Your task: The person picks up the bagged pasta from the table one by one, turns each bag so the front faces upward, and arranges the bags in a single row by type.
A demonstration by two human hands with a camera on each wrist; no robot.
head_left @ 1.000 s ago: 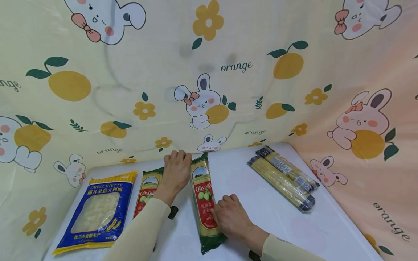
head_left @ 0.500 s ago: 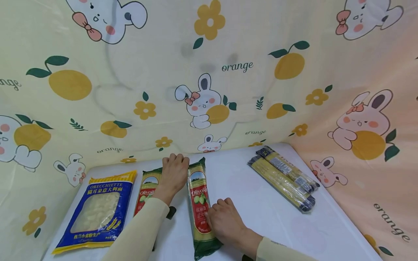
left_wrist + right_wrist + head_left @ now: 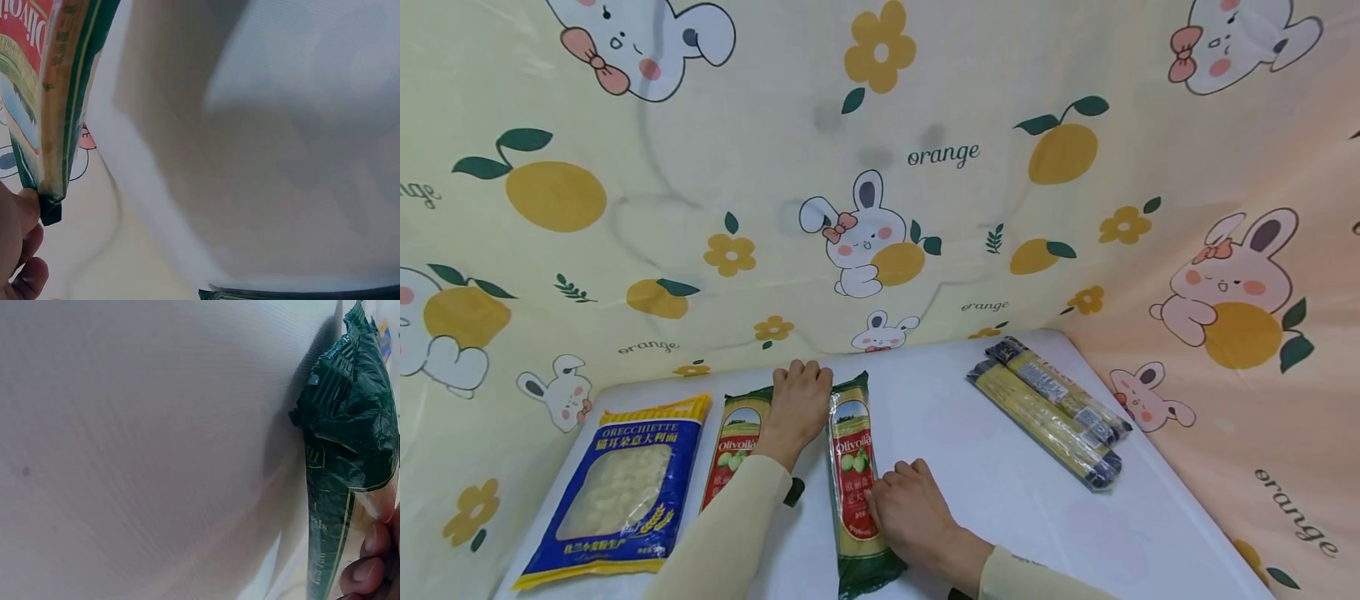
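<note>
A green-ended spaghetti packet (image 3: 853, 492) with a red Olivoilà label lies lengthwise on the white table. My left hand (image 3: 801, 408) pinches its far green end by the left edge; in the left wrist view the thumb (image 3: 24, 209) is against that corner. Lower down, my right hand (image 3: 917, 512) grips the packet's right edge, fingers curled; its fingertips (image 3: 365, 572) show beside the crumpled green end (image 3: 350, 419) in the right wrist view. A second matching spaghetti packet (image 3: 733, 442) lies to the left, partly hidden by my left hand and sleeve.
A blue and yellow orecchiette bag (image 3: 617, 492) lies at the left of the table (image 3: 1022, 533). Two clear packets of long pasta with dark ends (image 3: 1048, 412) lie side by side at the back right. A patterned cloth (image 3: 760, 167) hangs behind.
Both hands have shifted the held spaghetti packet a little left and toward me, closer to the second packet, and it lies straighter. The other packets have stayed put.
</note>
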